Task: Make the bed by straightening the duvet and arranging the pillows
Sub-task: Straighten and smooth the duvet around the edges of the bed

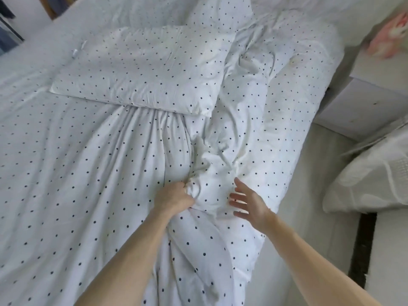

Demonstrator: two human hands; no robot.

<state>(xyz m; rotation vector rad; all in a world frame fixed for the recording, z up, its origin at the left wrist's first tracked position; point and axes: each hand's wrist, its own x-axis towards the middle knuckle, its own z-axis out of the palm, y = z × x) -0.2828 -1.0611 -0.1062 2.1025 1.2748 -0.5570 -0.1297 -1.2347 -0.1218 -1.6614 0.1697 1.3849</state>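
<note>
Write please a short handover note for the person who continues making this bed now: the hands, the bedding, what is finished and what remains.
Left hand: shut on a bunched fold of the dotted duvet near the bed's middle.
Right hand: open, fingers spread, at the crumpled part of the duvet beside it.
One pillow lies askew on the bedding; a second pillow is farther up.
Done: nothing visibly finished.
Left: pull the duvet flat, especially the rumpled right side, then arrange the pillows.

Home bedroom: bed (33, 69), dotted duvet (77, 173), pillow (143, 69), clothes hanging (6, 9).
</note>
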